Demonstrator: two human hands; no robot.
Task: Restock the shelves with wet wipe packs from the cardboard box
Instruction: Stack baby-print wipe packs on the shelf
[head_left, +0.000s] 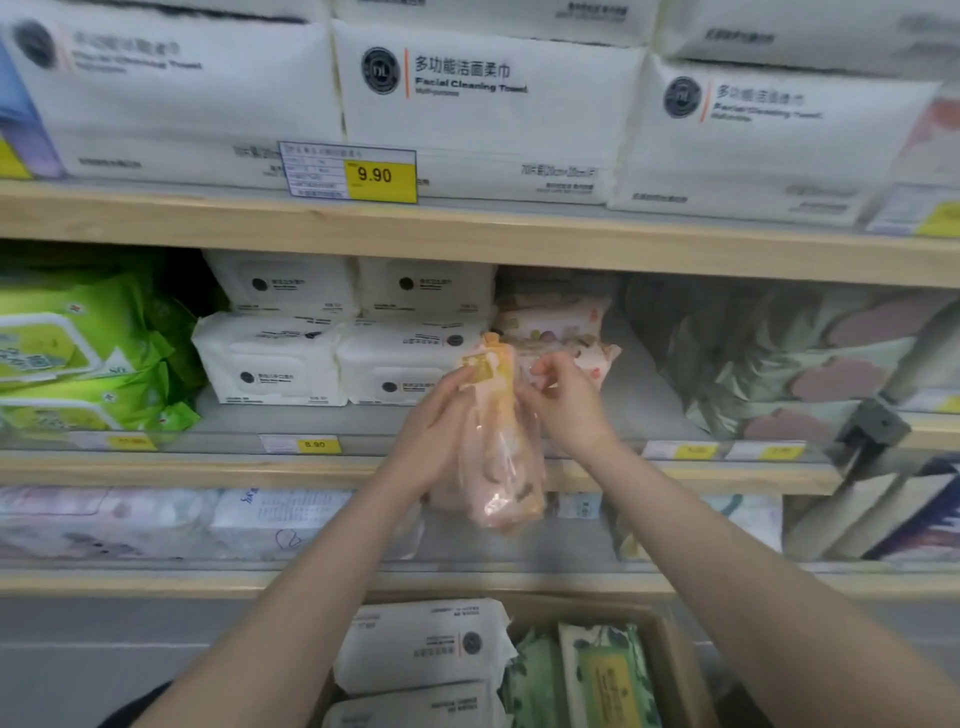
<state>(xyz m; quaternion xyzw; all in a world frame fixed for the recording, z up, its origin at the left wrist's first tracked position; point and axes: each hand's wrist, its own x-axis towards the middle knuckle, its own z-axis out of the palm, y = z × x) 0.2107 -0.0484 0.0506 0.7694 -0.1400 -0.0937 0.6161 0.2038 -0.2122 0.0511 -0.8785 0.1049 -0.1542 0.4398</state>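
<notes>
A pink pack is held upright between the two hands in front of the middle shelf. The left hand is laid along the pack's left side, fingers nearly straight and pressed to the wrapper, so that the soft pack is steadied from below and beside. The right hand is curled at the pack's upper right edge, fingertips pinched on the wrapper; the top end is probably being guided this way toward the gap.

The pack is raised on end, likely so that it can be slid in narrow side first. Just behind it, a small stack of matching pink packs lies on the shelf, and the bare space to their right suggests where this one belongs. White packs are stacked two high just left of that stack, and green packs lie further left, so kinds are kept together.

The box sits below, between the forearms, close under the shelves so that reaches stay short. More white and green packs are left in it, so the restocking is judged far from finished.
</notes>
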